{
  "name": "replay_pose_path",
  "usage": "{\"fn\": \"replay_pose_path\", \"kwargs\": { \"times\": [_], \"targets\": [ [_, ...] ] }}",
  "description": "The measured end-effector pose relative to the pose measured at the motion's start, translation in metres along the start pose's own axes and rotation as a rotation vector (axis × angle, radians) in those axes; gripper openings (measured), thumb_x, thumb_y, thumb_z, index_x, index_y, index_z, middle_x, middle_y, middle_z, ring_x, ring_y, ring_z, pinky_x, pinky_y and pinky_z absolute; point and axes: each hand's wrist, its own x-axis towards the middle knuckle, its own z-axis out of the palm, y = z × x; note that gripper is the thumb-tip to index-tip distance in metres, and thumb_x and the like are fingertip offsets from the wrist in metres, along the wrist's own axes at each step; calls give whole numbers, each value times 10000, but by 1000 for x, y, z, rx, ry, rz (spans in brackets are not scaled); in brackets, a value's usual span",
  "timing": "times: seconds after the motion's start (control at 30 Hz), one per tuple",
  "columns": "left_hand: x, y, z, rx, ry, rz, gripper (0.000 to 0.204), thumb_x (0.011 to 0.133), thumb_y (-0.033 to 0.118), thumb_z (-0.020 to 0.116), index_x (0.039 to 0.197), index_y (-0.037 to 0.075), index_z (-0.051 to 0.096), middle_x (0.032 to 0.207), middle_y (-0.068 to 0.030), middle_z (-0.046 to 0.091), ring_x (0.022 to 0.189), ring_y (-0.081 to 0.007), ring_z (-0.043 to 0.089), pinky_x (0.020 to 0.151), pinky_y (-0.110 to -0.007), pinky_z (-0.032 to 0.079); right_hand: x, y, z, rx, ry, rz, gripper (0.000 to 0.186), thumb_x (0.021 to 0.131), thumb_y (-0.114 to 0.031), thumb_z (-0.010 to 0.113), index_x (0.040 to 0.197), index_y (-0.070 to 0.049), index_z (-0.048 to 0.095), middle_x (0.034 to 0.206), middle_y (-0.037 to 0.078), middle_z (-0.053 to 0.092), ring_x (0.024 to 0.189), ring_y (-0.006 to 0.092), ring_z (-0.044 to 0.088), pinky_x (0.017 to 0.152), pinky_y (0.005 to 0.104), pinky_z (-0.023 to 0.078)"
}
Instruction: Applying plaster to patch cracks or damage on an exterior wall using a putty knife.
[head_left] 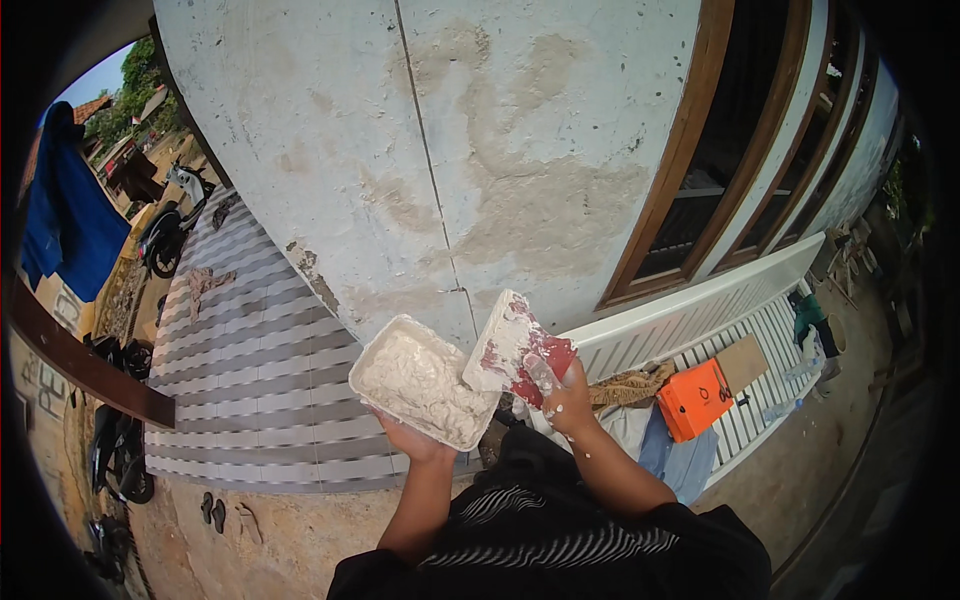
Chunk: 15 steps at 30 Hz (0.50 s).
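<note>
My left hand (418, 440) is closed around the underside of a white rectangular tub (357, 377), holding it up in front of me. Thick off-white putty (415, 378) fills much of the tub. My right hand (570, 402) grips a red plastic putty spreader (530, 350), its blade smeared with the same paste. The spreader's left edge overlaps the tub's right rim; whether they touch I cannot tell. White splashes mark my right fingers. Beyond both hands rises a pale blue wall (290, 130) with beige patches (550, 215) and a long dark vertical line.
Right of me, a white slatted bench (765, 350) carries an orange box (694, 400), cardboard (741, 362) and cloths. Brown-framed windows (690, 150) sit above it. A tiled porch floor (260, 380) extends left, with a brown post (90, 365), motorbikes (165, 235) and sandals (213, 510) around it.
</note>
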Motion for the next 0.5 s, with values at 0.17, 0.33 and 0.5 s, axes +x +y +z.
{"fn": "replay_pose_path", "kwargs": {
  "times": [0.17,0.33,0.5],
  "targets": [
    [-10,9,4,15,18,60,700,980,603,280,1498,133,305,1519,-106,362,1356,-353,405,1112,-530,341,-1,-15,13,-54,-92,25,193,958,-96,585,1089,42,613,959,57,676,847,95,607,768,272,504],
    [-15,16,11,58,68,91,707,982,617,259,1511,148,279,1536,-101,333,1365,-351,394,1114,-533,338,-9,-12,22,-56,-110,17,184,952,-98,590,1069,42,621,929,51,673,822,92,597,747,270,496],
    [-10,16,1,30,-13,104,701,985,607,260,1512,145,274,1535,-106,334,1368,-355,389,1112,-535,341,-19,-20,19,-102,-112,15,172,952,-103,593,1038,42,631,917,45,676,809,95,592,747,274,492]
  ]
}}
